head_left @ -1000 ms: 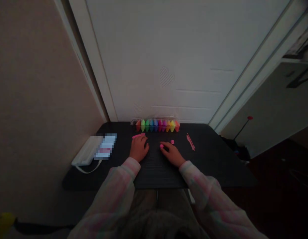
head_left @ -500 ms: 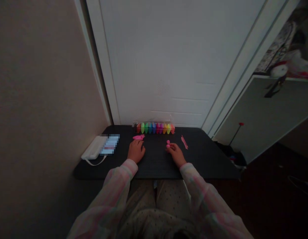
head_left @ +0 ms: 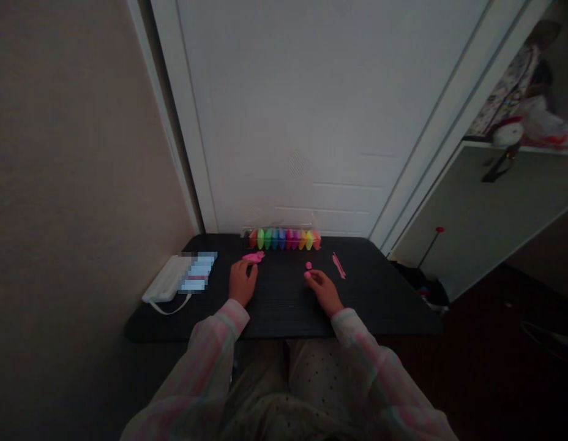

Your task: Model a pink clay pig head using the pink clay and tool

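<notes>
2 pink balls [head_left: 308,266] – 1 at R hand [head_left: 327,294], 1 nearby.

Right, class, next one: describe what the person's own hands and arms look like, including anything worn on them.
The left hand and right hand are bare, with no gloves visible. Long, loose sleeves cover both arms to the wrists: pale fabric with soft pink stripes and fainter greenish bands.

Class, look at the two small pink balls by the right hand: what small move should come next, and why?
Perhaps release the nearer pink ball beside the farther pink ball: the right hand appears to pinch the nearer one, and the other lies close beyond it on the dark table.
</notes>
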Tool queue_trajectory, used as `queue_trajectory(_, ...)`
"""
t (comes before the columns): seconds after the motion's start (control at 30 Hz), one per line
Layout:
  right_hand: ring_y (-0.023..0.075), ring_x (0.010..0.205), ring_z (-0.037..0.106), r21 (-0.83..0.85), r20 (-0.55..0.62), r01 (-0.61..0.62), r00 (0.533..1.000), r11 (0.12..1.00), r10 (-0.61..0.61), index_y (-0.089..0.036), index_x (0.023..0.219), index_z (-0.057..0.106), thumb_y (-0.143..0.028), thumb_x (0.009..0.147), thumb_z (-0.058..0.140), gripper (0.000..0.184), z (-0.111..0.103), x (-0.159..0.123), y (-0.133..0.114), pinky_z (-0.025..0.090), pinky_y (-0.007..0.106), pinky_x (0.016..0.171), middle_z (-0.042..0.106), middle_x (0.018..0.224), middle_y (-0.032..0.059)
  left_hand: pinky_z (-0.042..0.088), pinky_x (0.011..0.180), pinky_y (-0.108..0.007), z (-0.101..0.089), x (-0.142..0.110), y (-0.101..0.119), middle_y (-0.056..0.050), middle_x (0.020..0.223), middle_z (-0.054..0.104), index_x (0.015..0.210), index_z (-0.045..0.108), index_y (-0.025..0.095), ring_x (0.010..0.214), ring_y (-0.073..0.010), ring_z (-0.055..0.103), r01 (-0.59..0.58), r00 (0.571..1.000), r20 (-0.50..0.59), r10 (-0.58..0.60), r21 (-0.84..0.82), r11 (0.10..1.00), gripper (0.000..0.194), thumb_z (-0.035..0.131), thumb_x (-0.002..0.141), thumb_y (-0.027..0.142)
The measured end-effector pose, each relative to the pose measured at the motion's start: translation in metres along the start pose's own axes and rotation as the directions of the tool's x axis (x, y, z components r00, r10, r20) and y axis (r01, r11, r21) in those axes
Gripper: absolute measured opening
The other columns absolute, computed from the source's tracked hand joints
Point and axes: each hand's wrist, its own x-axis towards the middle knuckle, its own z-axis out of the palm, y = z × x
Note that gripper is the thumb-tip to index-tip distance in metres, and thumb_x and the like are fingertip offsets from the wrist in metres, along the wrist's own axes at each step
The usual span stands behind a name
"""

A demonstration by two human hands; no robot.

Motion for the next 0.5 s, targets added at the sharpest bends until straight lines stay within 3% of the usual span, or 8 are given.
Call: queue_trajectory(0.5, 0.0163, 0.067, 0.059, -0.019, -0.024, -0.017, 1.0, 1.0, 0.016, -0.015, 0.082, 0.059, -0.051, 0.061, 0.06, 0.041, 0.0029, -0.0017, -0.0052, 0.046, 0.03, 0.067, 0.063, 0.075, 0.0038, 0.043, 0.079, -0.039, 0.0009, 0.0019, -0.0005, -0.009, 0.084, 0.06, 0.081, 0.057, 0.016, 0.087, -0.023, 0.054, 0.042, 0.998, -0.041, -0.045, -0.072, 0.997, 0.018, 0.044, 0.075, 0.025)
